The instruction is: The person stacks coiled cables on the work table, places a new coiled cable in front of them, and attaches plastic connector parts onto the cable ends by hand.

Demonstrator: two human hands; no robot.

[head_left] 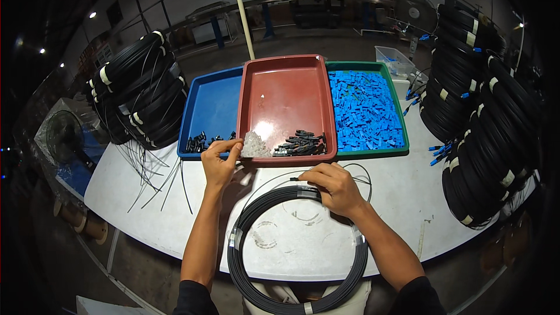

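Note:
My left hand [220, 160] reaches over the front wall of the red tray [280, 81]. Its thumb and forefinger are pinched together beside a heap of small clear plastic pieces [256, 144]; whatever is between them is too small to make out. In front of the trays, my right hand [333, 186] grips the end of a thin black cable, with a small black connector [294, 179] sticking out left of the fingertips. Below it lies a taped black cable coil [236, 256], its near part overhanging the table's front edge. Slim black connector parts [300, 144] fill the tray's front right corner.
To the left, a blue tray [213, 99] holds a few black parts. The green tray [398, 105] on the right is full of blue connectors [364, 111]. Stacked black cable coils stand at the left [140, 93] and right [484, 157] of the white table [402, 210].

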